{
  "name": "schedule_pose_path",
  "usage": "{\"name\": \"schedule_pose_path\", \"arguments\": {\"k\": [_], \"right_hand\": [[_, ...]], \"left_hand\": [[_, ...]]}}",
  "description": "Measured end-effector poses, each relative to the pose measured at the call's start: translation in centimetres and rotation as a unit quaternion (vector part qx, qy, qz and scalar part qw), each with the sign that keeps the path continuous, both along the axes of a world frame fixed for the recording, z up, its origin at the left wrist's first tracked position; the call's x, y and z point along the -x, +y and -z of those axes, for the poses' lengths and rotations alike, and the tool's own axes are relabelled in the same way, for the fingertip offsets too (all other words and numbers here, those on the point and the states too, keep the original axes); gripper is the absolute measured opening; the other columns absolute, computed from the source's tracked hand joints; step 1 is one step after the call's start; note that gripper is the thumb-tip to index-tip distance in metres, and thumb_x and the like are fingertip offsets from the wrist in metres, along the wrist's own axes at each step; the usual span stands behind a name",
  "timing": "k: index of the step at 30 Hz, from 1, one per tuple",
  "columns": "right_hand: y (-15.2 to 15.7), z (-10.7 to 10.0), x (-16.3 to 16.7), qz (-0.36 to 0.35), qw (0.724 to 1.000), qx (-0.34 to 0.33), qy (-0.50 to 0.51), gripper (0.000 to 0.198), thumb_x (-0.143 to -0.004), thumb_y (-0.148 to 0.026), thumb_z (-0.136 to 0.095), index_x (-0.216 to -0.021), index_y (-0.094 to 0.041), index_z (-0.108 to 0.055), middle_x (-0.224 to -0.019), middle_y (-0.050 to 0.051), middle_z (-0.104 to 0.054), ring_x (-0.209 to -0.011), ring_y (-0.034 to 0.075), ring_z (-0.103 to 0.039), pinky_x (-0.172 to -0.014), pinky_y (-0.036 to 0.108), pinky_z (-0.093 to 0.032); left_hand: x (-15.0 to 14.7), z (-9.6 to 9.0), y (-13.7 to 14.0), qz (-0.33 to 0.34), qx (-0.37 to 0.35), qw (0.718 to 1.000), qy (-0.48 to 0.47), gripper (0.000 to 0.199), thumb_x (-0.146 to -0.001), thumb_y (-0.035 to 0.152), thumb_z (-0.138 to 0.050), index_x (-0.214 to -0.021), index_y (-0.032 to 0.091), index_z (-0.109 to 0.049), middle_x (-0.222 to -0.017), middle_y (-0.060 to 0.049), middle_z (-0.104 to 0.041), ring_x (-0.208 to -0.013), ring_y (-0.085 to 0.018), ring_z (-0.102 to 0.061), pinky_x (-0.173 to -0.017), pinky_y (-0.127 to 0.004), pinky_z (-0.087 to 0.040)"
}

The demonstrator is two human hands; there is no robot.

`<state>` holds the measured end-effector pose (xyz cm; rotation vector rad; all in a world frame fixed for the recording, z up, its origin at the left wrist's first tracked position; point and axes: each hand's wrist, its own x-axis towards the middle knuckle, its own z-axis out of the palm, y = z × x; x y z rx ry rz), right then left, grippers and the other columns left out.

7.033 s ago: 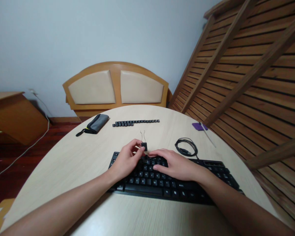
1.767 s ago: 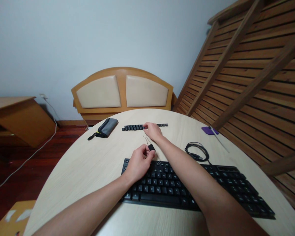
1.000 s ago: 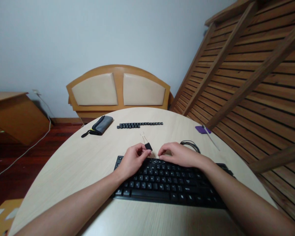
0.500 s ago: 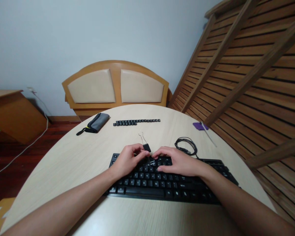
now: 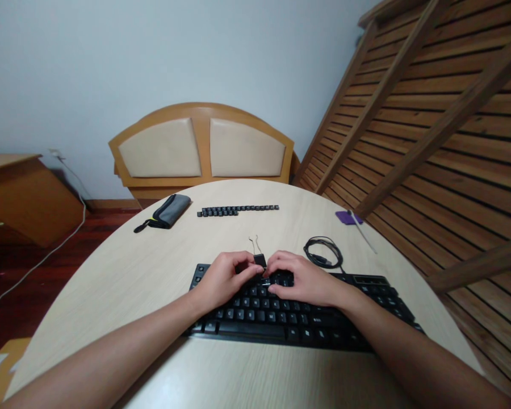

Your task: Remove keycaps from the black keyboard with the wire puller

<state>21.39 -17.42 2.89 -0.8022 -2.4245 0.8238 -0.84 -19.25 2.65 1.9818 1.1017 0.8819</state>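
A black keyboard [image 5: 252, 330] lies on the table in front of me, with a dark gap in the key rows at its upper left. My left hand [image 5: 230, 277] pinches a keycap puller [image 5: 259, 260] by its small black handle. One pair of the puller's thin wires points up and away; its lower end is down among the upper keys between my hands. Beside it, my right hand [image 5: 300, 276] rests over the keyboard, fingers curved and thumb apart from them. Its fingertips are close to the puller; whether they touch it I cannot tell.
Removed keycaps [image 5: 219, 212] stand in two rows farther back. A grey zip pouch [image 5: 174, 211] lies to their left. At right are the coiled cable [image 5: 323, 261], a purple cloth [image 5: 346, 217] and a thin pale stick [image 5: 365, 234]. A slatted wooden panel [image 5: 443, 136] leans alongside the table.
My left hand has shifted slightly right with the puller, now nearer my right fingertips. My right hand has drawn its thumb and fingers slightly left, toward the puller.
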Motion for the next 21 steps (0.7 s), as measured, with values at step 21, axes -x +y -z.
{"name": "schedule_pose_path", "arguments": {"k": [21], "right_hand": [[-0.9,-0.5,0.9,0.053,0.997,-0.026,-0.042,0.007,-0.082,-0.025,-0.067,-0.086,-0.019,-0.065,-0.096,0.003,-0.063,-0.094,0.018,-0.059,-0.087,0.031,-0.045]], "left_hand": [[-0.4,-0.2,-0.8,-0.009,-0.073,0.992,0.105,0.020,-0.094,0.031,-0.052,-0.079,0.018,-0.056,-0.070,0.001,-0.063,-0.063,-0.015,-0.057,-0.058,-0.025,-0.038]]}}
